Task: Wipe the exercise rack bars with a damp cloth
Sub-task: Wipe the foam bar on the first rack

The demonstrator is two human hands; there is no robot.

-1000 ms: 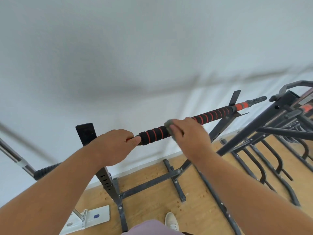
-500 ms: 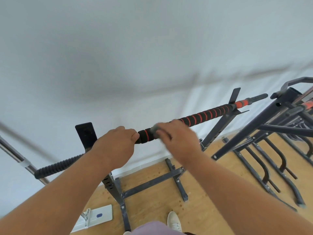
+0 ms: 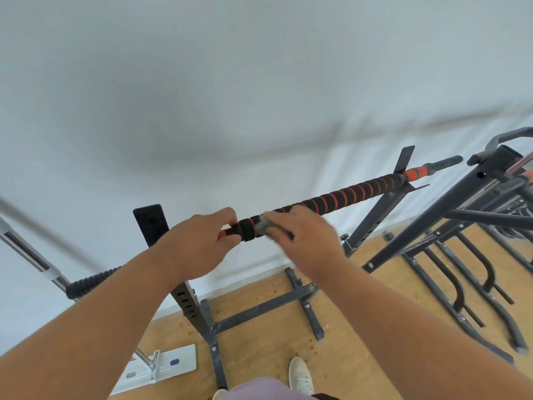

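Cloth [image 3: 264,226], grey, is pressed around the padded bar [image 3: 340,199] by the right hand [image 3: 302,241]; the left hand [image 3: 196,243] grips the bar's near end.

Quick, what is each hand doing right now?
Left hand: grips the striped bar near its end.
Right hand: holds the grey cloth around the bar.

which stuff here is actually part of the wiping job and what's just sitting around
In the job:
- padded bar, black foam with red stripes
- grey cloth, pressed on the bar
- right hand, holds the cloth
- left hand, grips the bar
- rack upright carrying the bar

Lying about:
- second rack, at right
- steel bar, at left
- white plate on the floor
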